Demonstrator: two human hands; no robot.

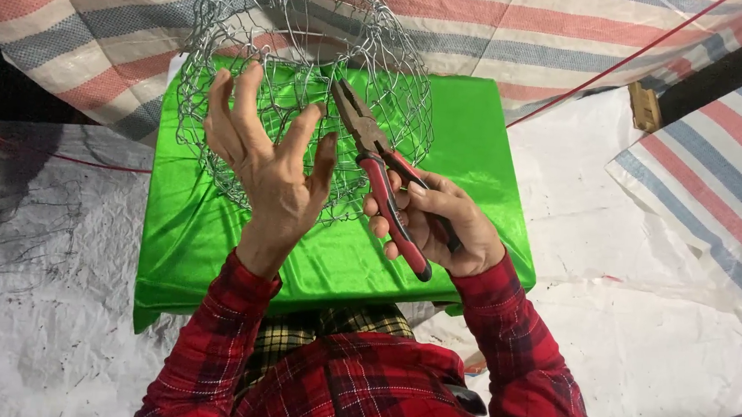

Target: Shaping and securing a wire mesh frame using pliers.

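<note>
A rounded wire mesh basket (pixel 310 76), woven of thin silvery wire in loose hexagonal loops, stood over the far half of a shiny green cloth (pixel 478 146) that covered a low flat surface in front of the person. Its open weave rose up toward the top edge of the view, and the cloth showed through it. The left hand (pixel 266 163) was raised against the near side of the basket, palm turned toward the camera, its fingers spread apart and slightly curled, with the fingertips touching or hooked into the mesh; whether they pinched any one strand could not be told. The right hand (pixel 435 221) was closed around the red and black handles of a pair of pliers (pixel 382 170), which slanted up and to the left so that the metal nose reached the wire near the basket's middle, just beside the left hand's fingers. Whether the nose clamped a wire could not be told. Both arms wore red plaid sleeves (pixel 517 346). Beneath the cloth lay a crumpled white sheet (pixel 655 337), with a thin red cord (pixel 56 157) crossing it at the left, and a tarp (pixel 82 19) striped in red, blue and white hung behind the basket.
</note>
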